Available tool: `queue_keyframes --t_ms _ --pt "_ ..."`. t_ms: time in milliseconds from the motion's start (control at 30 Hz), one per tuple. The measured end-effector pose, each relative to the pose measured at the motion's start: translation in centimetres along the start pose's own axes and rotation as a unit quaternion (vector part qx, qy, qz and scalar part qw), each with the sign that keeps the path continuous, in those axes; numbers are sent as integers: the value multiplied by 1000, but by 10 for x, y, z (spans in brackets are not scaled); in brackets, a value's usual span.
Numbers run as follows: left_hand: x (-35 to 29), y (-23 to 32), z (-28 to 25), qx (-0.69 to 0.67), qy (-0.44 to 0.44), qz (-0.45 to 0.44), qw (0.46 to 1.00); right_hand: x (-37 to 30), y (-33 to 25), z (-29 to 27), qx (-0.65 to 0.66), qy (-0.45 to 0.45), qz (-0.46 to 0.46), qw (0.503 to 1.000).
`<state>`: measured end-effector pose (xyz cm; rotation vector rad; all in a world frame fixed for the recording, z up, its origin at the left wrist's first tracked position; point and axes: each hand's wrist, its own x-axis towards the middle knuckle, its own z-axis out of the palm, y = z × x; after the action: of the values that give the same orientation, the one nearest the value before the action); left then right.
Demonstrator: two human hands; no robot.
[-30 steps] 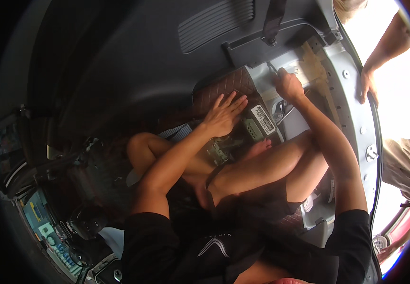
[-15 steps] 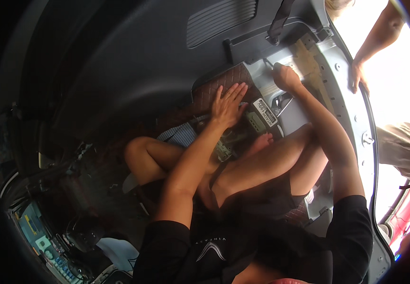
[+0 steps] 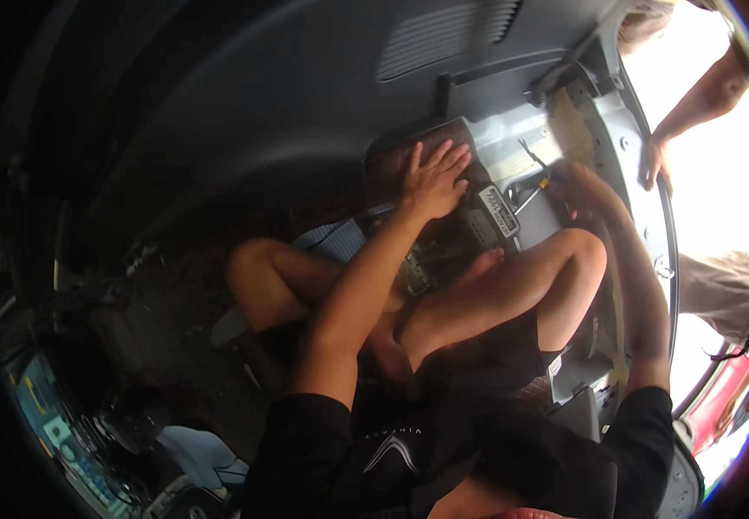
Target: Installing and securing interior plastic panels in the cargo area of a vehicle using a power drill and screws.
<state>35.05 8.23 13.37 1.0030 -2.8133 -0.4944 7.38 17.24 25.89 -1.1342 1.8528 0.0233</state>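
Note:
With its fingers spread, my left hand (image 3: pixel 433 183) presses flat on a brown quilted panel (image 3: pixel 392 169). My right hand (image 3: pixel 580 189) is blurred by motion. A thin metal tool with a forked tip (image 3: pixel 531 154) sticks out from its curled fingers. Just below lies the shaft of a screwdriver (image 3: pixel 527 201) with a yellow collar; the hand covers the rest, and I cannot tell if it touches it. A dark boxy unit with a white label (image 3: pixel 499 213) sits between my hands, above my bent knee.
Grey trim (image 3: pixel 305 112) with a vent curves along the far side. At right runs a metal door-frame edge (image 3: pixel 647 229), where another person's hand (image 3: pixel 654 166) rests. An exposed panel with blue parts (image 3: pixel 67 441) is at lower left.
My right hand has drawn back from the metal wall, down and right, with the forked tool. The left hand stays on the quilted panel. The whole view has shifted slightly.

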Motion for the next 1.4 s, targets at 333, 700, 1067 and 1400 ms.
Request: queue_keyframes --t_ms 333,700,1067,1400 --pt "-150 -5 -94 -607 -19 -258 751 -125 -129 104 242 -9 -76 967" --pt "-359 -19 -168 -524 363 -516 572 -75 -207 209 -83 37 -495 864" --pt "-591 -129 -33 -332 82 -757 557 -119 -92 149 -121 124 -143 974" --pt "-454 -81 -137 -58 79 -493 864 -318 -69 96 93 186 -329 921"
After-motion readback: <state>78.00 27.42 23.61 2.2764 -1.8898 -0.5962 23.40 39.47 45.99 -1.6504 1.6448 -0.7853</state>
